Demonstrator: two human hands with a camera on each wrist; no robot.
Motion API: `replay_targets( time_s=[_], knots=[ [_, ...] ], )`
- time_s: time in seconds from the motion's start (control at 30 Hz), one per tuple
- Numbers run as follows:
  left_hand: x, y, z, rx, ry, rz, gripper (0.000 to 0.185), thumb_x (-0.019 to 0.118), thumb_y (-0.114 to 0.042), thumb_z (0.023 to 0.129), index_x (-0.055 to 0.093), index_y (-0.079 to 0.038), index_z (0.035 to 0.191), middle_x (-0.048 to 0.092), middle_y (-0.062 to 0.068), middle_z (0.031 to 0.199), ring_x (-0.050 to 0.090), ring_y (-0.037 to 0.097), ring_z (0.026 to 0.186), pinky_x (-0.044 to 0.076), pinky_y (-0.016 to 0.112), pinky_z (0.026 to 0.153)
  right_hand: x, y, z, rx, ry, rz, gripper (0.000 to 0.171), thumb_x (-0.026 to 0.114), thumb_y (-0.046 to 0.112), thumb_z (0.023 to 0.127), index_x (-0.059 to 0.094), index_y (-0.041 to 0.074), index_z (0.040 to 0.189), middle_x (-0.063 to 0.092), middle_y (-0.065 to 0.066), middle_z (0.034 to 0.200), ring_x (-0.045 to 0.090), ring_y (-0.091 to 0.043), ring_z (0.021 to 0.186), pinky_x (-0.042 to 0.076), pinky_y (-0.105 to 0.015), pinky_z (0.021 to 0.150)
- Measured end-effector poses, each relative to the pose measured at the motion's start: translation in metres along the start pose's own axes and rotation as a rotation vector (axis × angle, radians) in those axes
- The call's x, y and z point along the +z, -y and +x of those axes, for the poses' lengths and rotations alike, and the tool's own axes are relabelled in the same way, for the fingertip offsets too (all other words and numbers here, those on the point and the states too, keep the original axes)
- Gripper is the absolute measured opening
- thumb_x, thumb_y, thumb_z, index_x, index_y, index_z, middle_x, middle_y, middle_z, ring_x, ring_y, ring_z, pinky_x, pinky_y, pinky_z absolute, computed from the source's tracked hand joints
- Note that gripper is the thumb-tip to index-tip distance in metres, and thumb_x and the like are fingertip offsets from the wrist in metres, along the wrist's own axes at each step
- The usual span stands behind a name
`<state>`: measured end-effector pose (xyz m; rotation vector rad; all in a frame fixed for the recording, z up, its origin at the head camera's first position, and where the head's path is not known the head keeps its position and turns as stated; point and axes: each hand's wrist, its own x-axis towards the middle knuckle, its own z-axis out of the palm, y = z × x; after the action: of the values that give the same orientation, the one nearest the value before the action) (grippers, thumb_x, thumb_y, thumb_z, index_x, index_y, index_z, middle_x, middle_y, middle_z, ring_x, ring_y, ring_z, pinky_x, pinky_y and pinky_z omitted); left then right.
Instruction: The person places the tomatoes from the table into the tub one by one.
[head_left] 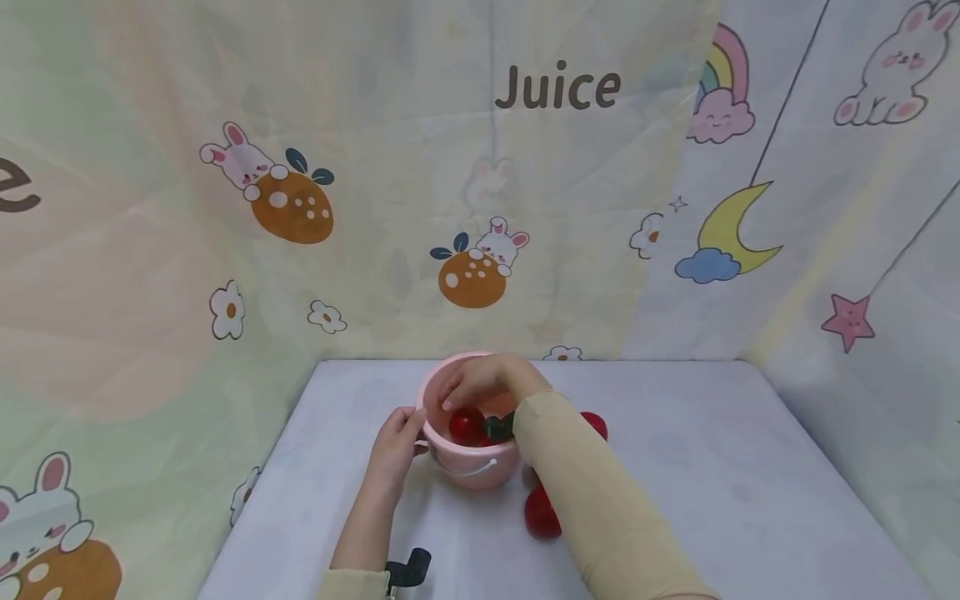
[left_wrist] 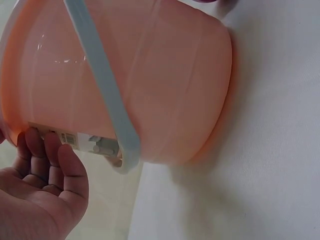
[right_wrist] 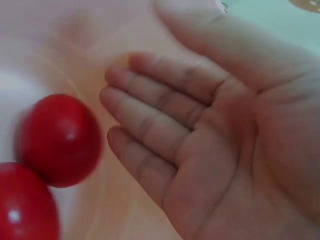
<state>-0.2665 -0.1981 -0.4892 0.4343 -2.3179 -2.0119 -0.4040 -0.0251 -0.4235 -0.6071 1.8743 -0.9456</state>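
Two hands (head_left: 396, 437) (head_left: 480, 379), one inside the bucket (head_left: 480, 457)

Peering forward and down at the pink bucket (head_left: 480, 457) from well above on head cam, super close beside its outer wall (left_wrist: 175, 80) (shared with head) on left wrist, tight into it on right wrist.

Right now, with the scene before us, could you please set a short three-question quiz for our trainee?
1. At which part does the left hand grip the pink bucket?
2. True or false: the right hand is pinching something.
3. The round things inside the bucket are: A) yellow, B) red, C) blue.

Key: 1. At its rim. 2. False; it holds nothing. 3. B.
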Motion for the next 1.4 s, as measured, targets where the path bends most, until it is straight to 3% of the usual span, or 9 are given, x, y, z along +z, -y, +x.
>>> replay_targets(
  time_s=[0.13, 0.33, 0.43, 0.5, 0.7, 0.87, 1.17, 1.4],
  knots=[
    [-0.001, 0.0, -0.001, -0.011, -0.012, 0.017, 0.041, 0.052, -0.046, 0.099, 0.06, -0.01, 0.116, 0.066, 0.014, 0.117, 0.063, 0.02, 0.098, 0.055, 0.035, 0.089, -0.01, 0.019, -0.019, -0.046, -0.073, -0.082, 0.038, 0.068, 0.04, 0.091, 0.065, 0.028, 0.127, 0.062, -0.004, 0.134, 0.049, -0.031, 0.133, 0.044, -0.057, 0.107],
    [-0.006, 0.0, -0.002, -0.028, -0.021, 0.028, 0.041, 0.051, -0.043, 0.1, 0.059, -0.009, 0.121, 0.065, 0.014, 0.121, 0.063, 0.022, 0.101, 0.055, 0.037, 0.092, -0.031, 0.037, -0.063, -0.18, -0.189, -0.367, 0.041, 0.059, 0.045, 0.095, 0.062, 0.03, 0.133, 0.064, 0.004, 0.133, 0.054, -0.021, 0.129, 0.047, -0.051, 0.105],
    [-0.007, 0.002, -0.002, -0.025, -0.019, 0.033, 0.04, 0.051, -0.043, 0.1, 0.059, -0.009, 0.121, 0.065, 0.015, 0.121, 0.063, 0.022, 0.1, 0.055, 0.037, 0.091, -0.04, 0.032, -0.089, -0.206, -0.278, -0.411, 0.042, 0.061, 0.05, 0.093, 0.062, 0.034, 0.131, 0.065, 0.011, 0.129, 0.054, -0.015, 0.126, 0.049, -0.048, 0.103],
    [-0.007, 0.002, -0.002, -0.017, -0.02, 0.031, 0.04, 0.051, -0.042, 0.1, 0.059, -0.008, 0.121, 0.064, 0.016, 0.12, 0.062, 0.022, 0.1, 0.055, 0.036, 0.09, -0.047, 0.023, -0.106, -0.221, -0.31, -0.375, 0.045, 0.062, 0.05, 0.092, 0.062, 0.032, 0.133, 0.064, 0.012, 0.13, 0.053, -0.014, 0.127, 0.049, -0.047, 0.103],
    [-0.006, 0.001, 0.0, -0.014, -0.026, 0.032, 0.041, 0.051, -0.044, 0.1, 0.059, -0.009, 0.12, 0.065, 0.015, 0.119, 0.062, 0.022, 0.1, 0.055, 0.034, 0.088, -0.061, -0.018, -0.149, -0.227, -0.36, -0.288, 0.052, 0.068, 0.043, 0.09, 0.058, 0.025, 0.137, 0.059, 0.005, 0.139, 0.053, -0.022, 0.131, 0.047, -0.049, 0.105],
    [-0.004, -0.001, 0.0, -0.016, -0.031, 0.03, 0.04, 0.051, -0.044, 0.1, 0.059, -0.011, 0.119, 0.066, 0.013, 0.118, 0.061, 0.022, 0.102, 0.055, 0.033, 0.087, -0.059, -0.068, -0.167, -0.179, -0.459, -0.266, 0.061, 0.072, 0.045, 0.086, 0.053, 0.028, 0.141, 0.055, 0.003, 0.143, 0.051, -0.028, 0.134, 0.048, -0.051, 0.104],
    [0.002, -0.001, 0.0, -0.013, -0.01, 0.026, 0.039, 0.05, -0.044, 0.1, 0.059, -0.011, 0.118, 0.066, 0.013, 0.117, 0.063, 0.022, 0.099, 0.055, 0.034, 0.088, -0.036, -0.169, -0.162, -0.097, -0.577, -0.166, 0.072, 0.075, 0.044, 0.084, 0.045, 0.027, 0.147, 0.045, -0.005, 0.154, 0.037, -0.035, 0.144, 0.04, -0.061, 0.108],
    [0.006, -0.001, -0.002, -0.026, -0.01, 0.018, 0.042, 0.05, -0.045, 0.1, 0.058, -0.01, 0.12, 0.065, 0.014, 0.12, 0.061, 0.022, 0.102, 0.055, 0.034, 0.089, -0.018, -0.212, -0.147, -0.044, -0.647, -0.099, 0.079, 0.076, 0.039, 0.083, 0.039, 0.023, 0.151, 0.04, -0.009, 0.157, 0.032, -0.037, 0.146, 0.039, -0.062, 0.109]
  ],
)
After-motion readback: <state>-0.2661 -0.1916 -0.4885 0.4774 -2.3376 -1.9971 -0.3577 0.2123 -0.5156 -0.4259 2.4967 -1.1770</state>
